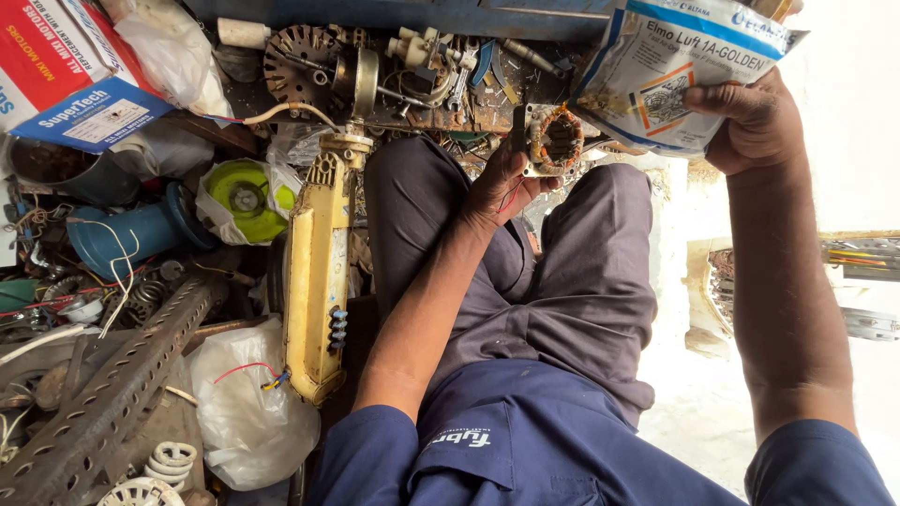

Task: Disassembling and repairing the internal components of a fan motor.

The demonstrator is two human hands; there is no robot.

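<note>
I had both hands raised over my knees, well apart from each other. My left hand (502,183) was closed around a small motor stator (551,141), a square metal core ringed with orange-brown copper winding, held up just beyond my left knee with its open bore turned toward me. My right hand (755,126) was clamped on the lower edge of a white and blue printed bag (680,66), thumb over the front, holding it up off to the right.

The relation that mattered was sideways: the bag sat to the right of the stator and slightly farther from me, its near corner close beside the winding but, as far as I could tell, not touching it. The bag's long side ran across the view, sloping down toward the stator. So the stator lay in the left hand, and the gap between the two things was short.

A yellow fan housing (314,272) lay along my left leg, its long axis pointing away from me into the heap of parts.
</note>
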